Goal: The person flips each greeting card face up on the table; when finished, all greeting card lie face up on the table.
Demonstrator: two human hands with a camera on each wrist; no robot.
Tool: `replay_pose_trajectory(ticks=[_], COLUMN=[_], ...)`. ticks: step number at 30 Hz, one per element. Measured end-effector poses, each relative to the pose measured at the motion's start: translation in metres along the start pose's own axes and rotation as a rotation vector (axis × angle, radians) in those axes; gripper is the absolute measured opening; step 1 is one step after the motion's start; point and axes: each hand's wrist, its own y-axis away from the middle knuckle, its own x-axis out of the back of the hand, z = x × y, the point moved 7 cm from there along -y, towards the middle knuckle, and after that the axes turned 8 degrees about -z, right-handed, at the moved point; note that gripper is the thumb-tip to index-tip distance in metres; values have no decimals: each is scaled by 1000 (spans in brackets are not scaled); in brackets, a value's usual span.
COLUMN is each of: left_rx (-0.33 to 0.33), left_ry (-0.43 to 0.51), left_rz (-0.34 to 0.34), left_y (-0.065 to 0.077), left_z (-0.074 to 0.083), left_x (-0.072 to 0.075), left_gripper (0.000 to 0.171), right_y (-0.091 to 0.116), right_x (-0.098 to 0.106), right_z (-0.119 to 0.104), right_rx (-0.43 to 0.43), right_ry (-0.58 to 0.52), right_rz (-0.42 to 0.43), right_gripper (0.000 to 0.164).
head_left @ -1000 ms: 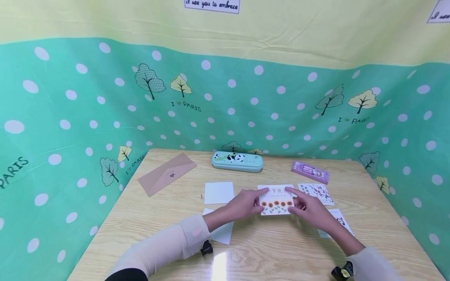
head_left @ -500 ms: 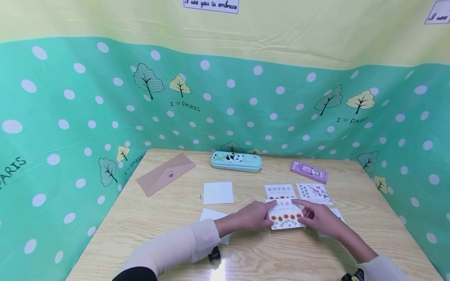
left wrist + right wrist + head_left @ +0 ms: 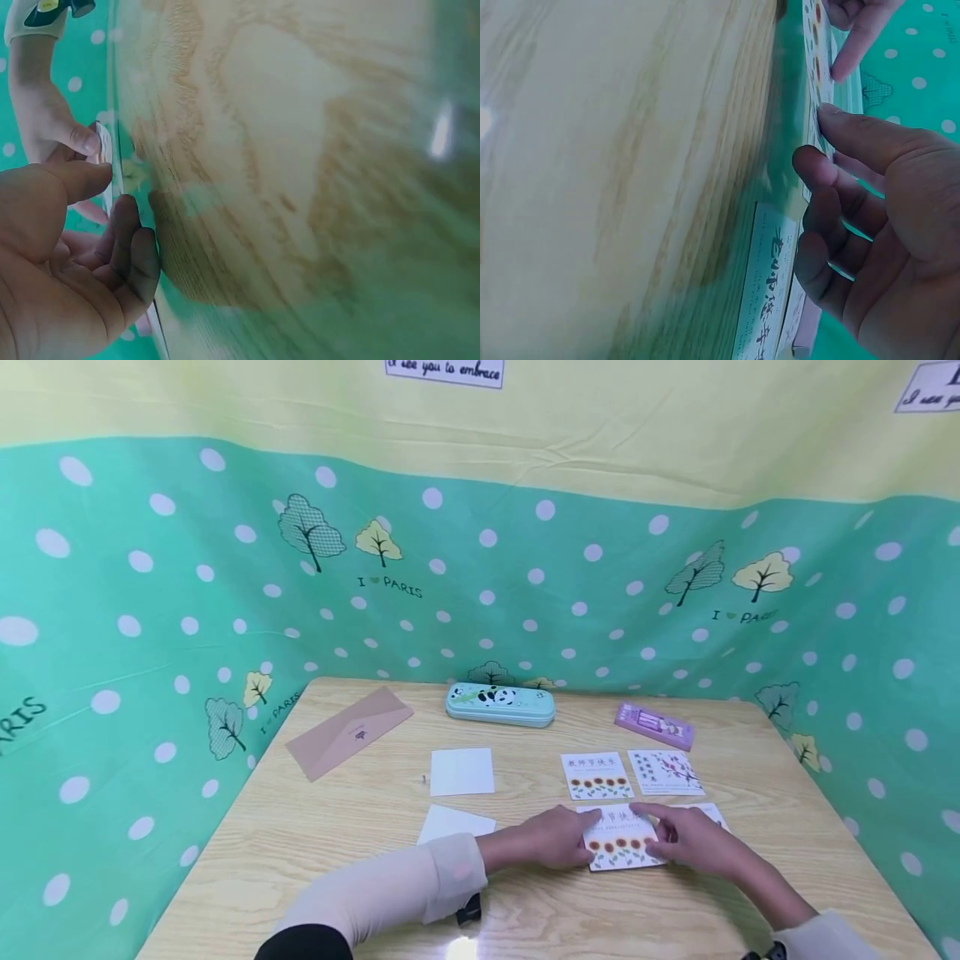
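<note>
A white greeting card point(image 3: 621, 842) with a row of sunflowers and Chinese characters is held by both hands, low over the table near its front. My left hand point(image 3: 558, 837) pinches its left edge between thumb and fingers. At the opposite edge, my right hand point(image 3: 693, 839) grips with the thumb below and the index finger at the top corner. The right wrist view has the card point(image 3: 817, 71) almost edge-on, the right thumb on its printed face. Just beyond it, a second sunflower card point(image 3: 597, 777) lies flat. Another card point(image 3: 708, 814) is partly hidden behind the right hand.
A plum-blossom card point(image 3: 667, 772) lies at the right. Two blank white cards, one farther back point(image 3: 462, 772) and one nearer point(image 3: 453, 822), lie left of centre. A brown envelope point(image 3: 348, 733), a panda pencil case point(image 3: 500, 705) and a purple box point(image 3: 654, 727) line the back.
Both hands have brought the held sunflower card nearer the person and slightly right, uncovering the second sunflower card behind it. The right hand now covers more of the card at the lower right.
</note>
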Motion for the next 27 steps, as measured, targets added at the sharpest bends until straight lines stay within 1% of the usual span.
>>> replay_pose_trajectory(ticks=[4, 7, 13, 17, 21, 25, 27], left_rx=[-5, 3, 50, 72, 96, 128, 142], left_ry=[-11, -23, -29, -48, -54, -60, -57], left_rz=[-8, -14, -31, -54, -69, -72, -72], left_y=[-2, -5, -12, -16, -18, -19, -19], left_z=[3, 3, -1, 0, 2, 1, 0], left_x=[-1, 0, 0, 0, 1, 1, 1], left_gripper=[69, 69, 67, 67, 68, 69, 69], right_y=[0, -1, -6, -7, -8, -9, -10], right_x=[-2, -3, -4, -5, -5, -5, -5], right_z=[1, 3, 7, 9, 11, 13, 14], right_rx=[-5, -37, -81, -91, -115, -186, -197], right_ry=[29, 38, 56, 65, 87, 119, 131], right_rz=[-12, -15, -32, -45, -31, 4, 18], right_gripper=[64, 64, 63, 63, 63, 62, 62])
